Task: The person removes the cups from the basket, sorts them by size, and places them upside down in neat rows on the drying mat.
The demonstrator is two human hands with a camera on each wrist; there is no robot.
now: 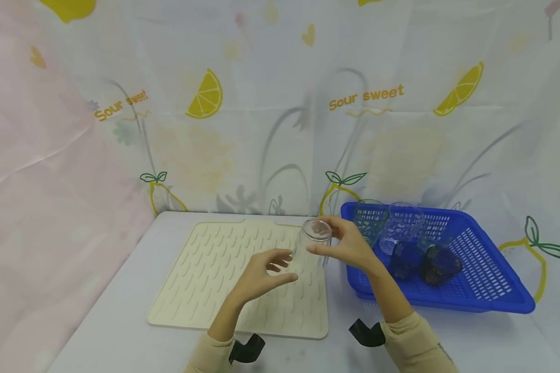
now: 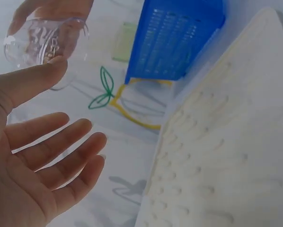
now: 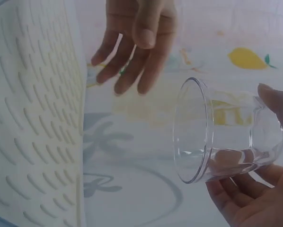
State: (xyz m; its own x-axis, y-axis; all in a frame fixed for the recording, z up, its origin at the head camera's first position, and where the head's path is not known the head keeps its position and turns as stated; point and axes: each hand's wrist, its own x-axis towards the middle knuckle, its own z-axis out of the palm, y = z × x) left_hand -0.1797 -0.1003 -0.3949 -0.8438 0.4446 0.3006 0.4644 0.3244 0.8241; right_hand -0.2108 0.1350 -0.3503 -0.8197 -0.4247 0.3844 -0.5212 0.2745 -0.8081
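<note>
A clear drinking glass [image 1: 313,239] is held in the air by my right hand [image 1: 352,244], base up and rim down, over the right part of a cream ribbed mat [image 1: 233,280]. In the right wrist view the thumb and fingers grip the glass [image 3: 226,130] near its base, leaving its wide rim free. My left hand [image 1: 263,273] hovers just left of the glass, apart from it. Its fingers [image 2: 66,161] are spread and relaxed in the left wrist view, holding nothing.
On the right stands a blue perforated basket [image 1: 490,248]. Inside are a greenish glass [image 1: 369,223], a clear glass [image 1: 403,223], and two dark glasses, one of them a dark tumbler [image 1: 441,265] lying toward the front. A printed cloth [image 1: 261,140] hangs behind the table.
</note>
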